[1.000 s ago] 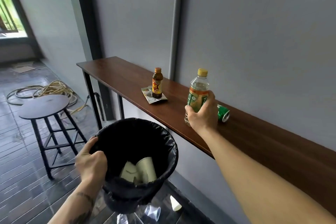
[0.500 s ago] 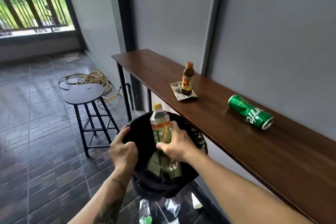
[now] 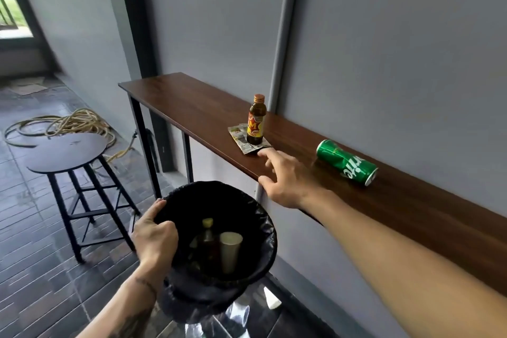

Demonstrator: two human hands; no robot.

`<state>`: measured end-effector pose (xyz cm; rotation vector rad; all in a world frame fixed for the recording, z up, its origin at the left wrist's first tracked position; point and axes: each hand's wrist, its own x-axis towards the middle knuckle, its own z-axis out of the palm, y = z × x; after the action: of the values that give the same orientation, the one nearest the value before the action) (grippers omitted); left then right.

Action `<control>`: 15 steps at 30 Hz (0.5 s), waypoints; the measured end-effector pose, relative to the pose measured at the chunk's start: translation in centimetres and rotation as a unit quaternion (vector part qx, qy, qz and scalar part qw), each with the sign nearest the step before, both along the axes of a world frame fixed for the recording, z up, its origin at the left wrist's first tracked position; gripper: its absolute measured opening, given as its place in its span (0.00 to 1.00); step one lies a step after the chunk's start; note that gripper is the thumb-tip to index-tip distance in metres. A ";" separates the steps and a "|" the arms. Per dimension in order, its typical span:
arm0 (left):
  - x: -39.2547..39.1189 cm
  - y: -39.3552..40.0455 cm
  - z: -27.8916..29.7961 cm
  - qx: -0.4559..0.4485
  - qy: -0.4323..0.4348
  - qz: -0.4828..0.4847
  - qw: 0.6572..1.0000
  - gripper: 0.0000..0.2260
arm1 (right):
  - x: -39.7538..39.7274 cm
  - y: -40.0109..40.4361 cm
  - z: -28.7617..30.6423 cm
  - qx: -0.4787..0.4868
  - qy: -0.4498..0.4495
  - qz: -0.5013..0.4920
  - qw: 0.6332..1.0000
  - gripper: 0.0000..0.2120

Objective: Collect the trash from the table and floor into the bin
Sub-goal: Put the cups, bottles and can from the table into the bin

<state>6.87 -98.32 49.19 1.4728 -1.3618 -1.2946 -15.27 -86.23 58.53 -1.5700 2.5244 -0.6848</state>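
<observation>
The left hand [image 3: 155, 239] grips the bin [image 3: 255, 263] rim; the right hand [image 3: 285, 182], fingers spread, reaches over the table [image 3: 411, 208] near the wrapper [image 3: 241, 140].

The table [image 3: 411, 200] top is smooth, dark wood-grain with a soft sheen, on matt black metal legs. The can [image 3: 346, 162] is glossy green metal, dented. The small bottle [image 3: 255, 121] looks like brown glass. The bin [image 3: 219, 241] wears a crinkled, shiny black plastic liner.

Bare table [image 3: 175, 99] left of brown bottle [image 3: 256, 121]; open gap between it and green can [image 3: 347, 162].
</observation>
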 end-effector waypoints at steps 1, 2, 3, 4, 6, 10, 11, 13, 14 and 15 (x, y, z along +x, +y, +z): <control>-0.1 -0.2 -0.2 0.004 -0.003 -0.004 1.000 0.31 | -1.2 0.7 0.4 -0.013 0.066 -0.021 0.998 0.26; -0.2 -0.3 -0.5 0.009 -0.004 -0.003 1.000 0.31 | -2.4 1.5 0.7 -0.016 0.129 -0.046 0.990 0.26; -0.4 -0.2 -0.7 0.013 -0.004 -0.003 1.000 0.31 | -3.7 2.3 1.0 -0.007 0.180 -0.075 0.981 0.26; -0.7 -0.1 -0.8 0.016 -0.003 -0.003 1.000 0.31 | -5.0 3.1 1.3 0.014 0.212 -0.109 0.971 0.27; -1.3 0.2 -0.9 0.020 0.003 -0.008 1.000 0.32 | -7.3 4.5 1.5 0.066 0.229 -0.180 0.954 0.28; -2.6 0.8 0.0 0.031 0.023 -0.019 0.999 0.31 | -11.0 6.9 0.5 0.162 0.125 -0.247 0.947 0.37; -2.8 1.0 0.3 0.032 0.024 -0.019 0.999 0.31 | -11.7 7.5 0.0 0.181 0.100 -0.249 0.946 0.40; -3.1 1.3 0.8 0.027 0.017 -0.019 0.999 0.31 | -12.5 8.2 -0.7 0.195 0.086 -0.249 0.945 0.41; -3.2 1.4 1.0 0.024 0.015 -0.019 0.999 0.31 | -12.8 8.4 -1.0 0.191 0.096 -0.249 0.945 0.40; -3.3 1.6 1.2 0.023 0.018 -0.018 0.999 0.31 | -12.9 8.5 -1.1 0.181 0.109 -0.249 0.945 0.38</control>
<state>3.52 -96.76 50.41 1.4559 -1.3484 -1.3773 -28.21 -77.75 57.39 -0.9364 3.0199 -0.0551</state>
